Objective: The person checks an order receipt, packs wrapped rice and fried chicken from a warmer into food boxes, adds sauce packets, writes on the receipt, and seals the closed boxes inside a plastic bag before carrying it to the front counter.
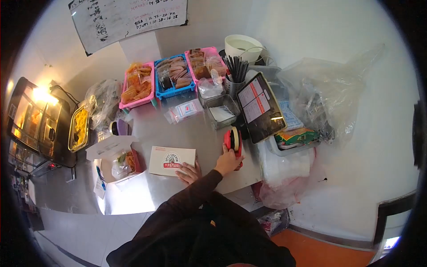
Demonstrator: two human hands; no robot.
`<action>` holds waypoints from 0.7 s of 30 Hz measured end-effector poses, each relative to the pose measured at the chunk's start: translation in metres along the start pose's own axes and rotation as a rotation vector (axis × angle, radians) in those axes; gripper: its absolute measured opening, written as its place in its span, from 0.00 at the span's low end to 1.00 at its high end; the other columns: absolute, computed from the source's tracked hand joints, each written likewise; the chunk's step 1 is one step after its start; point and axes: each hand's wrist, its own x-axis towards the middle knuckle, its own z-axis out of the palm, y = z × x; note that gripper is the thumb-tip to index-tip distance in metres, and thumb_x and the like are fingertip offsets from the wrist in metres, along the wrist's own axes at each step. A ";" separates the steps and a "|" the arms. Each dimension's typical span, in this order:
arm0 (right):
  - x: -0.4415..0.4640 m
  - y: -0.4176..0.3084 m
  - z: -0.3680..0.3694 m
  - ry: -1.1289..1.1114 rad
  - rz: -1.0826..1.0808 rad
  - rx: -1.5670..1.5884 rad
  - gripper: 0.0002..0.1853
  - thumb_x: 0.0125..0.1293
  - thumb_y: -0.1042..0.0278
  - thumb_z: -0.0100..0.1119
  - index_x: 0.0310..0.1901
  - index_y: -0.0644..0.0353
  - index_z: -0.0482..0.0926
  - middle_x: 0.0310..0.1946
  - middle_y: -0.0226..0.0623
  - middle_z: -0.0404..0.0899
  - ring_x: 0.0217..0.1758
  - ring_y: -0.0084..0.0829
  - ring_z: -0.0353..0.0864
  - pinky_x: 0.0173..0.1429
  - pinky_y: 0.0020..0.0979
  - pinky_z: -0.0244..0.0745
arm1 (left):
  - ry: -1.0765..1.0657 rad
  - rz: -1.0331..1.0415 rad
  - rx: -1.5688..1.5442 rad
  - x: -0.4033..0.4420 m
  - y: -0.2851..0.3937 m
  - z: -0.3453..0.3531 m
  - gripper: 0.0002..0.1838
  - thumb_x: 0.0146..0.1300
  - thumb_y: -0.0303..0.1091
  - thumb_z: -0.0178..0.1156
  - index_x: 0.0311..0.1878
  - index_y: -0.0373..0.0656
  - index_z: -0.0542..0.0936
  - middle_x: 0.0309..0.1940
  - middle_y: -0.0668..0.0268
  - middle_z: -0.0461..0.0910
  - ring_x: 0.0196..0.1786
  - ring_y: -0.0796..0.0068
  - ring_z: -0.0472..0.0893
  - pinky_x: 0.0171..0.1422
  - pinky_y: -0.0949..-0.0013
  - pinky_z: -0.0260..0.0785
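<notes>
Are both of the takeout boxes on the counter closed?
No, the printed box is closed, but the other box stands open, its lid raised.

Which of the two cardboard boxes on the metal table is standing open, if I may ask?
The left box, with its lid raised and food visible inside; the right box is closed, with a hand on it.

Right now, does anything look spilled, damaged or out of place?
One oddity: a small dark mark breaks the plain white wall right of the pink plastic bag, perhaps a chip or stain. I see no spill on the metal table.
</notes>
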 end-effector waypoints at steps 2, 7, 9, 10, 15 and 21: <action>-0.001 0.001 0.000 0.006 0.006 0.015 0.15 0.48 0.65 0.60 0.40 0.53 0.78 0.44 0.33 0.74 0.55 0.32 0.66 0.61 0.50 0.50 | 0.070 -0.052 -0.073 0.000 0.005 0.002 0.23 0.50 0.46 0.57 0.43 0.38 0.74 0.58 0.42 0.54 0.53 0.43 0.65 0.56 0.58 0.60; 0.001 0.001 0.001 0.039 -0.008 0.040 0.16 0.46 0.66 0.61 0.40 0.53 0.78 0.44 0.34 0.75 0.54 0.33 0.67 0.60 0.51 0.51 | 0.347 0.044 -0.007 0.006 -0.015 0.015 0.16 0.48 0.44 0.60 0.33 0.41 0.78 0.59 0.50 0.57 0.55 0.51 0.65 0.53 0.64 0.62; 0.003 0.003 -0.002 0.015 -0.045 0.006 0.16 0.47 0.66 0.60 0.40 0.53 0.78 0.44 0.34 0.74 0.54 0.34 0.67 0.60 0.50 0.51 | 0.354 -0.022 0.008 0.002 -0.007 0.014 0.14 0.48 0.44 0.61 0.32 0.43 0.79 0.56 0.53 0.62 0.54 0.57 0.67 0.51 0.64 0.63; 0.004 0.002 -0.004 0.005 -0.057 -0.009 0.16 0.47 0.66 0.60 0.40 0.53 0.78 0.44 0.34 0.74 0.54 0.34 0.67 0.60 0.50 0.51 | 0.340 -0.063 -0.050 0.000 -0.005 0.017 0.13 0.49 0.44 0.61 0.32 0.44 0.80 0.53 0.56 0.65 0.52 0.62 0.68 0.50 0.62 0.63; 0.005 -0.004 -0.007 0.020 -0.007 0.011 0.15 0.49 0.66 0.59 0.41 0.53 0.78 0.45 0.34 0.73 0.54 0.34 0.67 0.60 0.50 0.51 | -0.016 -0.234 -1.068 -0.029 -0.022 0.018 0.15 0.52 0.46 0.59 0.31 0.44 0.80 0.31 0.71 0.76 0.37 0.80 0.73 0.46 0.62 0.63; 0.011 -0.007 -0.013 0.011 0.010 -0.019 0.14 0.50 0.64 0.59 0.42 0.51 0.77 0.45 0.32 0.74 0.52 0.32 0.68 0.59 0.49 0.52 | 0.034 -0.370 -1.178 -0.048 -0.003 0.020 0.12 0.53 0.40 0.58 0.30 0.41 0.78 0.27 0.73 0.75 0.35 0.81 0.73 0.42 0.71 0.65</action>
